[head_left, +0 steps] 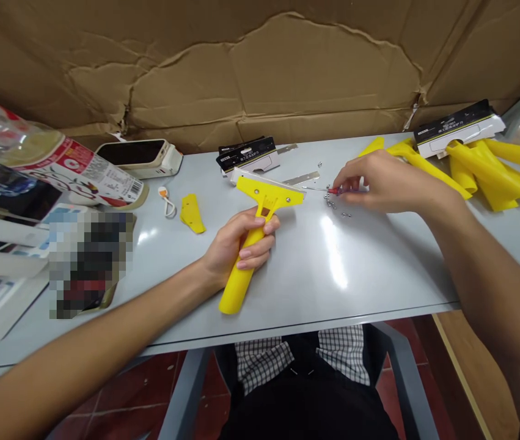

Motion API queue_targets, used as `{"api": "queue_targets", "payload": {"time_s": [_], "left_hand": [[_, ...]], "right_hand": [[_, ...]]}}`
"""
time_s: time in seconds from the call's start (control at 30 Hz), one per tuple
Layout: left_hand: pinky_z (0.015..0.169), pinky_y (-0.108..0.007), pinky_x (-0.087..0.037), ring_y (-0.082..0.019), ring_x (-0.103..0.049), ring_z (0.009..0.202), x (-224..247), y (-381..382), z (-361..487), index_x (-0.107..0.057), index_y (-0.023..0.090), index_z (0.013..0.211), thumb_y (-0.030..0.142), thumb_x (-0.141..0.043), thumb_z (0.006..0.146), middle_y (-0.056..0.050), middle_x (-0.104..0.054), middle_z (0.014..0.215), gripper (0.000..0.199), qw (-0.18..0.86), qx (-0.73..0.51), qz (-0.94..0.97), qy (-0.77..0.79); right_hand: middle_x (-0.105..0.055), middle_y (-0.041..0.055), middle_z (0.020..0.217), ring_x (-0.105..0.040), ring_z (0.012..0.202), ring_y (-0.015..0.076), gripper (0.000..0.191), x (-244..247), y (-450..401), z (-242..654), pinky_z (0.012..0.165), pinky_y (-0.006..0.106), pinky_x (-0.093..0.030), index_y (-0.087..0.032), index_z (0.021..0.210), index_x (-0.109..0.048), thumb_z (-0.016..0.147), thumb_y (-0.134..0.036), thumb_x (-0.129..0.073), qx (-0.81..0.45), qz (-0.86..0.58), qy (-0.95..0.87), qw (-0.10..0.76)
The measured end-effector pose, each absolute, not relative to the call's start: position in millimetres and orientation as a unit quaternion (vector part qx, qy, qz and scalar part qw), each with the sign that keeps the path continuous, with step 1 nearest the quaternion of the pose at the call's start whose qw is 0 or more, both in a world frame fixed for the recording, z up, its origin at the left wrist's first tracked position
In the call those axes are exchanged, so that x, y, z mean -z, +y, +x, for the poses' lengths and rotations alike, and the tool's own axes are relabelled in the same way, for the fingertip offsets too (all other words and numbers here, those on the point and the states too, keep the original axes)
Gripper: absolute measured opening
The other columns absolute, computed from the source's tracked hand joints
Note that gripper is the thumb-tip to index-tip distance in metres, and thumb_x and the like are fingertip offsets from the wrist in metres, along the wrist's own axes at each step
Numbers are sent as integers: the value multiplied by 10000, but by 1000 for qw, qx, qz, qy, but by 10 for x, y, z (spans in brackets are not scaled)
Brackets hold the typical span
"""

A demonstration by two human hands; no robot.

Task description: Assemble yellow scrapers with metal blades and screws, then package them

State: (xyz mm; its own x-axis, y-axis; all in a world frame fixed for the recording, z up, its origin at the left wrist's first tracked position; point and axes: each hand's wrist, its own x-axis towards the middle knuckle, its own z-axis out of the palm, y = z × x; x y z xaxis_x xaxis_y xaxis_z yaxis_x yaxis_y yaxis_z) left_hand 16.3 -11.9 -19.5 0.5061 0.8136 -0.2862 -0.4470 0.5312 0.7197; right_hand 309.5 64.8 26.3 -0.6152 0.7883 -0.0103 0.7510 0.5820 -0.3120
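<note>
My left hand (pixel 245 244) is wrapped round the handle of a yellow scraper (pixel 236 281), whose wide head points up and away from me. A screw shows at the right of the head, and a hole at its left. A metal blade lies along its far edge. To the right, my right hand (pixel 369 180) pinches a small screwdriver (pixel 333 190) by its red handle, its thin shaft pointing left towards the scraper head. Several small screws (pixel 330 201) lie on the table beside the screwdriver. Behind the scraper head rests a loose metal blade (pixel 303 178).
Black and white boxes (pixel 253 157) stand at the back, another box (pixel 459 129) at the right by yellow handles (pixel 484 171). A yellow plate (pixel 192 214), white cable (pixel 168 205), white device (pixel 140 156), large bottle (pixel 80 168) and pixelated object (pixel 92 263) are left. Cardboard (pixel 287 79) lines the back.
</note>
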Motion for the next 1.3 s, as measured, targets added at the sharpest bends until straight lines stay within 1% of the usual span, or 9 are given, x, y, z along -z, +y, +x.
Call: {"api": "queue_targets", "payload": {"time_s": [0.13, 0.23, 0.4, 0.63, 0.83, 1.13, 1.3], "left_hand": [[259, -118, -308, -6, -323, 313, 197, -117, 167, -545, 161, 766, 187, -764, 792, 51, -602, 673, 222, 814, -394, 284, 318], [259, -114, -309, -1, -314, 317, 206, -113, 172, -567, 146, 752, 195, -781, 785, 56, -589, 656, 221, 811, -397, 289, 319], [254, -112, -302, 0, -310, 320, 211, -110, 181, -576, 142, 753, 201, -793, 776, 55, -592, 659, 226, 807, -401, 296, 317], [259, -117, -297, -2, -338, 322, 209, -126, 185, -541, 163, 774, 188, -784, 786, 41, -640, 711, 244, 802, -408, 293, 322], [252, -134, -270, -8, -332, 309, 220, -124, 180, -521, 175, 786, 192, -766, 794, 41, -625, 685, 246, 805, -407, 284, 326], [248, -135, -263, -8, -342, 315, 180, -141, 202, -489, 190, 792, 163, -744, 778, 41, -632, 719, 257, 800, -410, 269, 345], [249, -128, -271, -4, -335, 323, 199, -142, 201, -520, 172, 778, 178, -770, 771, 38, -624, 713, 250, 791, -418, 287, 344]], "right_hand": [[-803, 31, 983, -695, 873, 247, 207, -333, 565, 3051, 811, 372, -480, -280, 1057, -824, 906, -317, -688, -154, -397, -897, 120], [-803, 34, 994, -704, 886, 246, 199, -330, 513, 3006, 813, 368, -486, -276, 1052, -822, 907, -300, -688, -167, -373, -902, 136], [-804, 50, 1011, -705, 889, 254, 205, -288, 509, 2990, 851, 383, -485, -269, 1060, -823, 916, -300, -680, -169, -364, -906, 137], [-798, 74, 1028, -704, 891, 266, 235, -275, 509, 2976, 832, 391, -498, -250, 1063, -828, 928, -303, -642, -144, -365, -911, 125], [-807, 58, 1068, -715, 932, 267, 257, -361, 462, 2955, 877, 395, -504, -286, 1096, -829, 933, -307, -631, -160, -372, -906, 122], [-809, 69, 1059, -714, 918, 271, 264, -334, 478, 2959, 890, 401, -498, -263, 1092, -834, 922, -303, -637, -156, -372, -908, 112], [-807, 75, 1049, -709, 895, 269, 275, -353, 461, 2948, 879, 404, -495, -253, 1094, -839, 923, -300, -629, -151, -374, -909, 109]]}}
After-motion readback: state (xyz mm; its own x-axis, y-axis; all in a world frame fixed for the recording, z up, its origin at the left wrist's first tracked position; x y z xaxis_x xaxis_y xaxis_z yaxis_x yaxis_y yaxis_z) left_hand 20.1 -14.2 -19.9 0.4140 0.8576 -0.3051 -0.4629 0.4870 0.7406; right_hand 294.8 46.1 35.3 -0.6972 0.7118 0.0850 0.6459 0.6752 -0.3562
